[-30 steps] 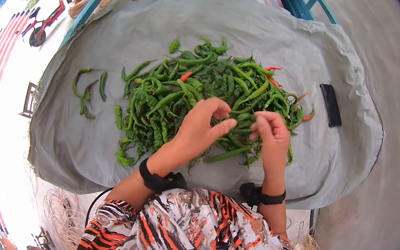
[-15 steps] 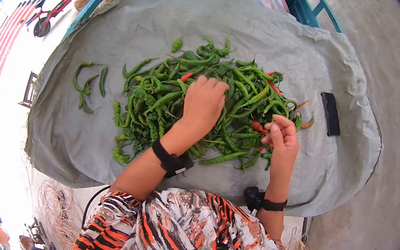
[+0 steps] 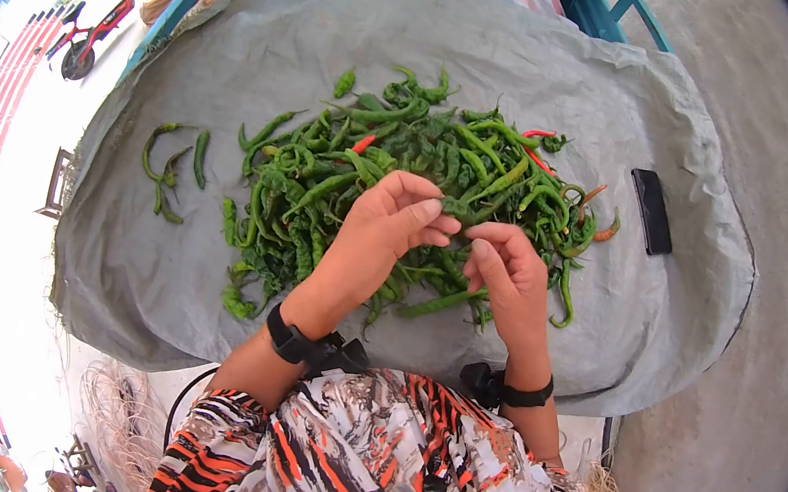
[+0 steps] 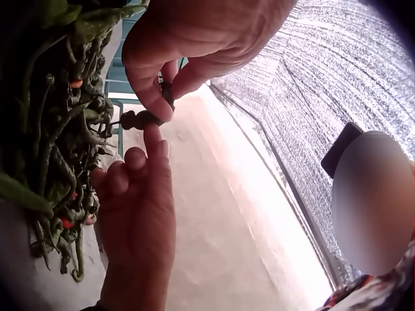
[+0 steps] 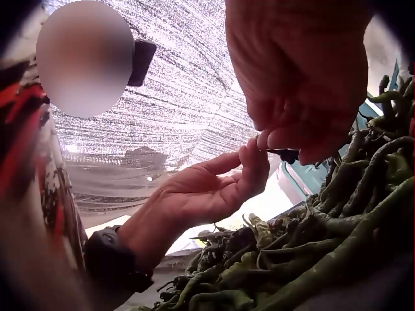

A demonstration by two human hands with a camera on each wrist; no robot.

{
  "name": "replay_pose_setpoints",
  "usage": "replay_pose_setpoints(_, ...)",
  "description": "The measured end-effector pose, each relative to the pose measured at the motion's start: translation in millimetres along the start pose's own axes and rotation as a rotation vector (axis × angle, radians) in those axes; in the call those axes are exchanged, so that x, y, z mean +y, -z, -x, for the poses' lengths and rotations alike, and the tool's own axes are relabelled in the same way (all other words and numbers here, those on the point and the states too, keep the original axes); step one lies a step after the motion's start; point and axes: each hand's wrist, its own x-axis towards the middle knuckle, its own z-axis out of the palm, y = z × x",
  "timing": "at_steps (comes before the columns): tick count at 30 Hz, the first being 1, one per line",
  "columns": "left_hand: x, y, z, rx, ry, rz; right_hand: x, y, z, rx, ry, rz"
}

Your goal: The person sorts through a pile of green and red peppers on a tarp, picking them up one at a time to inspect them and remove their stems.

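Observation:
Over a heap of green peppers [image 3: 321,192], the left hand [image 3: 381,229] pinches a dark green curled pepper [image 3: 458,212] between thumb and fingers. The left wrist view shows this pepper [image 4: 139,120] below the left hand [image 4: 201,39]. The right hand's [image 3: 512,292] index fingertip meets it from the other side, the thumb close beside and the other fingers bent. In the right wrist view, the right hand [image 5: 298,78] hides most of the pepper, and the left hand [image 5: 211,191] lies palm up with its fingertips close to the right ones.
A grey sheet [image 3: 603,323] lies under the heap. A black phone [image 3: 652,212] is at its right, and a few separate peppers [image 3: 200,158] lie at its left. Red peppers [image 3: 538,134] show in the heap. Blue-green rails [image 3: 643,15] stand behind.
The left hand has lifted from the heap's middle and moved slightly toward the body. The right hand has moved left to meet it, and a pepper is now held between them.

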Motion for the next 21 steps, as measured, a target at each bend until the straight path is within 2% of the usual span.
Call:
replay_pose_setpoints(4, -0.5, 7.3, -3.8, -0.024, 0.037, 0.137, -3.8, -5.7, 1.8, 0.114, 0.049, -0.005)
replay_pose_setpoints(7, 0.2, 11.0, -5.9, -0.073, 0.100, 0.168, 2.2, -3.4, 2.7, -0.057, -0.038, 0.071)
replay_pose_setpoints(8, -1.6, 13.4, -7.6, -0.090, 0.113, 0.188, 3.9, -2.7, 3.9, -0.059, -0.084, 0.148)
replay_pose_setpoints(15, -5.1, 14.7, -17.9, -0.050, 0.165, 0.135, -0.9, -0.3, 8.1, -0.087, -0.168, 0.098)
replay_pose_setpoints(18, 0.7, 2.6, -22.1, 0.083, 0.004, -0.428, -2.5, 13.5, 8.9, -0.048, -0.183, 0.021)
replay_pose_setpoints(21, -10.1, -3.6, -32.1, 0.127, -0.478, -1.087, -5.8, 25.6, -1.4, 0.093, -0.116, -0.070)
